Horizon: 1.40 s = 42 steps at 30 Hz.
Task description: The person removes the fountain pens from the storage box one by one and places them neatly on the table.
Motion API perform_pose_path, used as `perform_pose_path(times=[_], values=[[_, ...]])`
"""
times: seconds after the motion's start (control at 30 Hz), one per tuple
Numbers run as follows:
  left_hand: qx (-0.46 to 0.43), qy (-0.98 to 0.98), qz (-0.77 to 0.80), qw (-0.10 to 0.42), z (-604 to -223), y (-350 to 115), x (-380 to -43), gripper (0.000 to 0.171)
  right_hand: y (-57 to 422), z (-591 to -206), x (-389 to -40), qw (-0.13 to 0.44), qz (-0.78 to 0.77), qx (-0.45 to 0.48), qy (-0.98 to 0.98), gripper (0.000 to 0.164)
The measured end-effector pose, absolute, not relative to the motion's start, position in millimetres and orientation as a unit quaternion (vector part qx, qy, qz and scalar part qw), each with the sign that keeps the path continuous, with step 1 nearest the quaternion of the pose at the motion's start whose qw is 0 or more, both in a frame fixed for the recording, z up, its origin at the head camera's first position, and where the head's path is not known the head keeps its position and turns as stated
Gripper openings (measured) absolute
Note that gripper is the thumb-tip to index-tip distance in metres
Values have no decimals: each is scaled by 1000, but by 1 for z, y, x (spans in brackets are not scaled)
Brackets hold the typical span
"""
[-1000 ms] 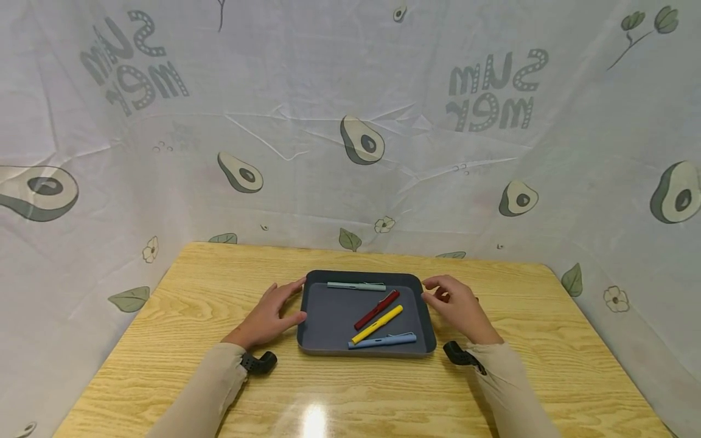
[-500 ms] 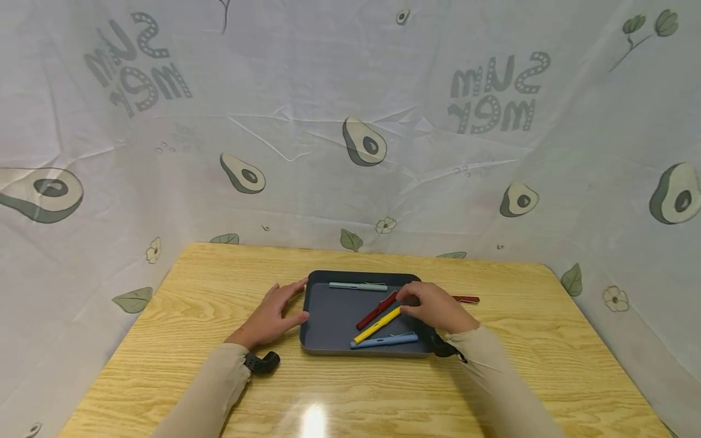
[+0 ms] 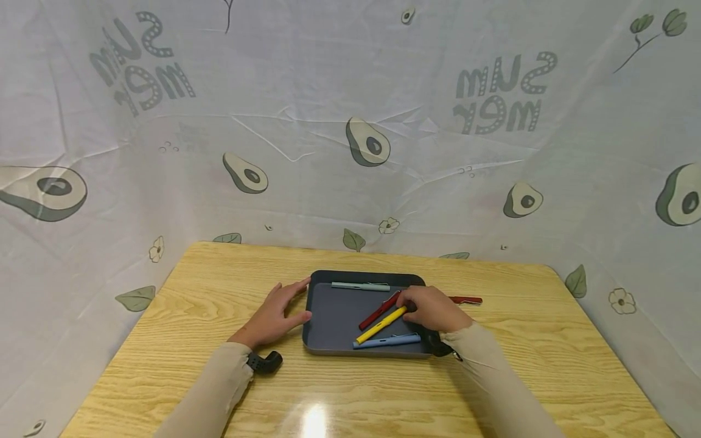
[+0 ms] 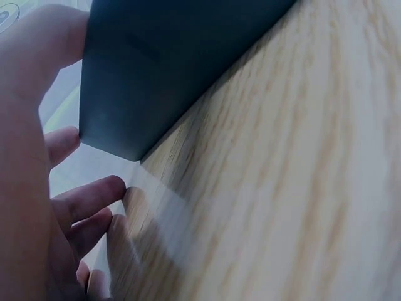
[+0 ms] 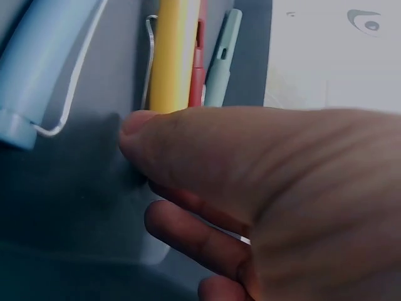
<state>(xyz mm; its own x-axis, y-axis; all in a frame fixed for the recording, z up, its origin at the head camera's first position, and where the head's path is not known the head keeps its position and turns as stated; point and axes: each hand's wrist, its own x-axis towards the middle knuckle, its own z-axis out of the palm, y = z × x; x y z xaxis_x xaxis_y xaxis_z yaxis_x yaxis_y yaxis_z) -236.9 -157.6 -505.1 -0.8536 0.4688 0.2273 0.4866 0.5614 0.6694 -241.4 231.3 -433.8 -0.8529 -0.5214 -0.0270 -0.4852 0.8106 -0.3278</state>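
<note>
In the head view, a dark grey tray (image 3: 334,316) lies on the table with several pens in it. My right hand (image 3: 435,310) reaches over its right side and pinches the right end of the yellow pen (image 3: 380,325) between thumb and fingers. In the right wrist view the thumb (image 5: 182,135) covers that end. Beside it lie a dark red pen (image 3: 378,311) and a blue pen (image 3: 389,341); a pale green pen (image 3: 358,286) is along the far wall. My left hand (image 3: 274,319) rests at the tray's left side, fingers extended, thumb and a fingertip against the wall (image 4: 156,69).
Another red pen (image 3: 465,300) lies on the wooden table (image 3: 219,280) right of the tray, partly behind my right hand. A white patterned cloth (image 3: 306,201) hangs behind the table and at both sides.
My right hand has moved left from the tray's right rim to the yellow pen's end and now pinches it. This uncovered the red pen outside the tray. My left hand stays in place.
</note>
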Motion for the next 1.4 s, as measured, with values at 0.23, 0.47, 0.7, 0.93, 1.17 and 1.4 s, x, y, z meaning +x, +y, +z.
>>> perform_pose_path(times=[0.23, 0.47, 0.7, 0.93, 1.17, 1.4], values=[[-270, -883, -385, 9, -503, -157, -237, 79, 230, -435, -243, 55, -146, -276, 948, 17], [-273, -882, -385, 12, -503, -157, -237, 79, 228, -434, -242, 61, -151, -282, 945, 14], [-270, -883, -383, 12, -505, -157, -236, 78, 230, -436, -244, 74, -170, -286, 940, 9], [-267, -886, -378, 14, -506, -158, -236, 78, 235, -437, -247, 82, -215, -289, 929, 9], [-269, -886, -377, 13, -507, -158, -237, 79, 242, -433, -243, 85, -280, -272, 917, 6], [-270, -884, -381, 15, -508, -157, -238, 79, 250, -433, -239, 37, -337, -272, 901, 6]])
